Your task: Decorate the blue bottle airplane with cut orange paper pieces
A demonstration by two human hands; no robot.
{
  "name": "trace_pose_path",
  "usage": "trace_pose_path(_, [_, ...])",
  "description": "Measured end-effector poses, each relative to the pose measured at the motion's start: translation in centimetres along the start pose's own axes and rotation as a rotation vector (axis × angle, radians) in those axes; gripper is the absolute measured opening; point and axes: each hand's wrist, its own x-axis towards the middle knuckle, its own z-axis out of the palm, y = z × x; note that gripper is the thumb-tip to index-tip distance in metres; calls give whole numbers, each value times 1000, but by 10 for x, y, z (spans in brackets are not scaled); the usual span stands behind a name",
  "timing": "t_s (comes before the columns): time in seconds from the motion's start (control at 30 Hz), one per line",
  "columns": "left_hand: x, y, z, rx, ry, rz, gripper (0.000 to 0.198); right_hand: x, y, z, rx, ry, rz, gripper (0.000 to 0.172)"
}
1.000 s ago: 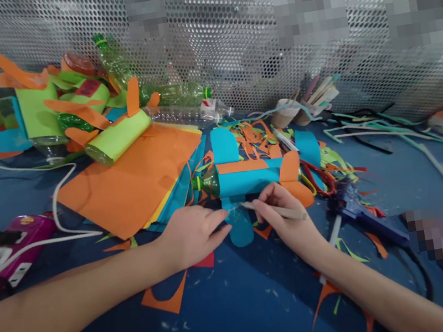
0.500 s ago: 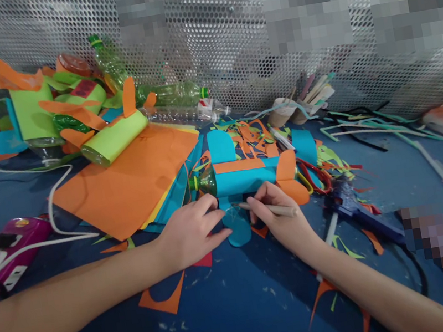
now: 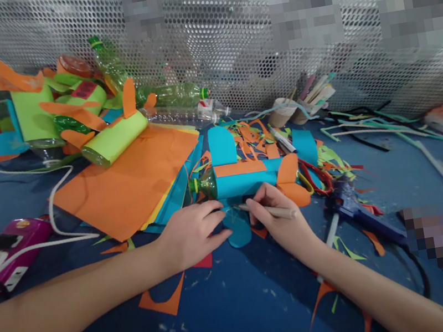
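Note:
A plastic bottle wrapped in blue paper [image 3: 243, 184] lies on its side, with an orange strip on top and orange paper fins [image 3: 294, 195] at its right end. A rounded blue paper wing [image 3: 239, 234] extends from it toward me, with faint pale lines drawn on it. My left hand [image 3: 192, 235] lies flat with fingers spread, its fingertips at the wing's left edge. A slim beige pen [image 3: 281, 212] is pinched in my right hand [image 3: 274, 211], its tip at the upper part of the wing.
Coloured paper sheets [image 3: 118, 182] and paper-wrapped bottles [image 3: 116, 140] are at left. Scissors [image 3: 318, 178] and a blue glue gun [image 3: 364, 216] with its cord lie at right. Paper scraps [image 3: 250, 136] lie beyond the bottle. A perforated metal screen [image 3: 226, 36] stands behind; a purple device [image 3: 20, 248] sits left.
The orange fins and the blue-wrapped bottle have tilted very slightly. My hands stay almost in place, the pen tip still at the wing.

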Motion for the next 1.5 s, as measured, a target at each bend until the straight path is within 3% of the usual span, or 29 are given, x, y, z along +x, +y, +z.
trace_pose_path(1.5, [-2, -1, 1, 4, 24, 0, 32, 0, 2, 1, -1, 3, -11, 24])
